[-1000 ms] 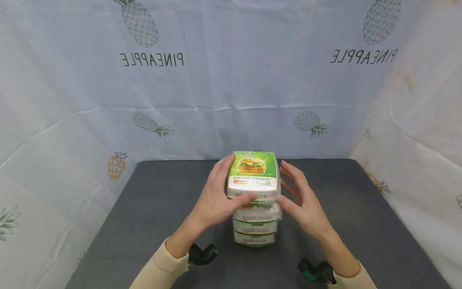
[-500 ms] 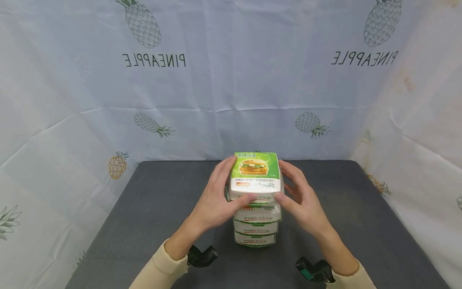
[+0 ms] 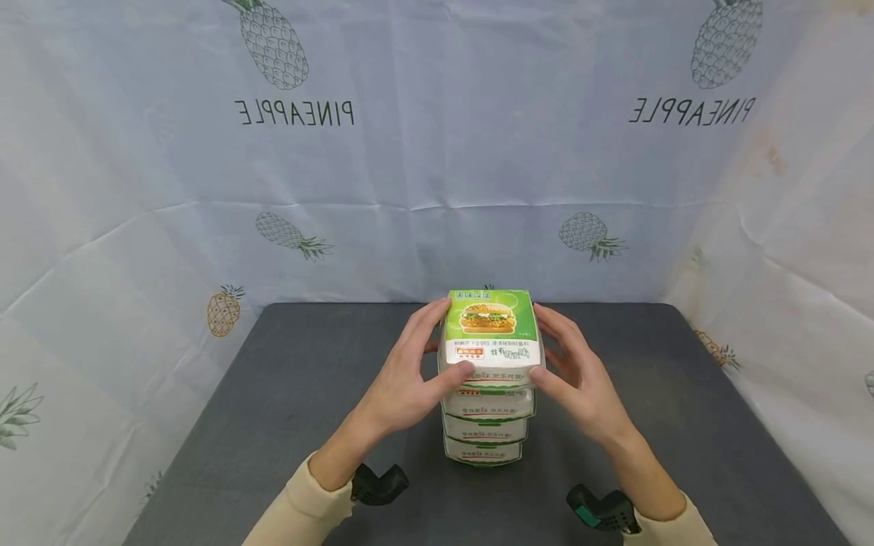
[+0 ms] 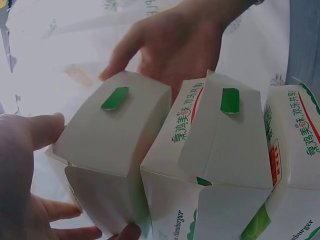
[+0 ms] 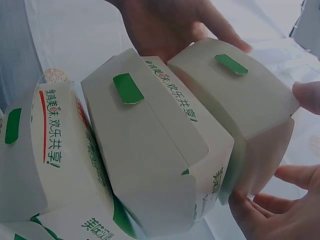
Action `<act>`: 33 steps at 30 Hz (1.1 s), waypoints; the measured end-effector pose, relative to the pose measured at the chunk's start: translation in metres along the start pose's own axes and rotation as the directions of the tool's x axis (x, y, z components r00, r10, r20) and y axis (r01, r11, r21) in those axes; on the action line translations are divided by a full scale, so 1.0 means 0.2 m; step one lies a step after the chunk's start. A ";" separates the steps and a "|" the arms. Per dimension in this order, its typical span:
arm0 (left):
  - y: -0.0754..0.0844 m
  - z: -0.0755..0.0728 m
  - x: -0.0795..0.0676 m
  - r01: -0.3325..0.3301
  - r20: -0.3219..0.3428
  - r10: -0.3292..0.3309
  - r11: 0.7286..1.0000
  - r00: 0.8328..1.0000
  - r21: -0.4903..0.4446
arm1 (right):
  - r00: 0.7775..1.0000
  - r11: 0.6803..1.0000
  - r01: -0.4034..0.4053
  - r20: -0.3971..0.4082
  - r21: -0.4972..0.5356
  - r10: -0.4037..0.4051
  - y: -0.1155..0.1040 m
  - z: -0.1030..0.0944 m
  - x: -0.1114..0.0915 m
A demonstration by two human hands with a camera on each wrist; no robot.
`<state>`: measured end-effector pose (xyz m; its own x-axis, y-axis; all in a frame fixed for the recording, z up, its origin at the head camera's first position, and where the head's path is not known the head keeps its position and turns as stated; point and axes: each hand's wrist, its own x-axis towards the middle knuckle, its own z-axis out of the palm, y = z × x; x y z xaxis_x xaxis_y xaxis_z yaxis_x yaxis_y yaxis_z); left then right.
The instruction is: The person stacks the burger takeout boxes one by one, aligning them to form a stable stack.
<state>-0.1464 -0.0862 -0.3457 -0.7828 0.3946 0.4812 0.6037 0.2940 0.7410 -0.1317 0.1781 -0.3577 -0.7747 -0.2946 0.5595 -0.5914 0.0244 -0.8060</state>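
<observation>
A stack of white and green cardboard burger boxes [image 3: 486, 431] stands on the dark table. My left hand [image 3: 401, 379] and right hand [image 3: 586, 383] hold the topmost burger box [image 3: 493, 330] from its two sides. Both thumbs press near its front edge, and the other fingers reach round the sides. A burger picture and green print cover its lid. Seen from the left wrist, that box [image 4: 110, 125] tilts against the box below it [image 4: 220, 135]. The right wrist view shows its plain side with a green tab [image 5: 231, 64].
The dark grey table [image 3: 307, 364] extends to both sides of the stack. Behind it hangs a pale cloth [image 3: 437, 152] printed with pineapples, which also lines the left and right sides. Black devices [image 3: 379, 485] are strapped to both wrists.
The right hand's fingers have closed in on the top box's right side. Both hands have then shifted that box slightly to the right and toward me. The lower boxes stay put.
</observation>
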 end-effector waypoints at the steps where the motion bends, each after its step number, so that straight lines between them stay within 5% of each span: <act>1: 0.00 0.00 0.00 -0.002 0.001 0.002 1.000 1.000 0.001 | 1.000 1.000 0.001 0.001 0.002 -0.001 0.00 0.00 0.00; 27: -0.03 -0.02 -0.03 -0.013 0.012 0.013 1.000 1.000 0.011 | 1.000 1.000 -0.004 0.023 -0.007 0.005 0.02 -0.04 -0.03; 33: -0.08 -0.04 -0.07 -0.032 -0.036 0.033 0.999 0.999 0.030 | 1.000 1.000 -0.013 0.023 -0.026 0.013 0.04 -0.08 -0.07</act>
<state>-0.1461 -0.1043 -0.3599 -0.7676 0.3721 0.5218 0.6323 0.3071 0.7112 -0.1288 0.1987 -0.3687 -0.7770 -0.3163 0.5442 -0.5871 0.0526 -0.8078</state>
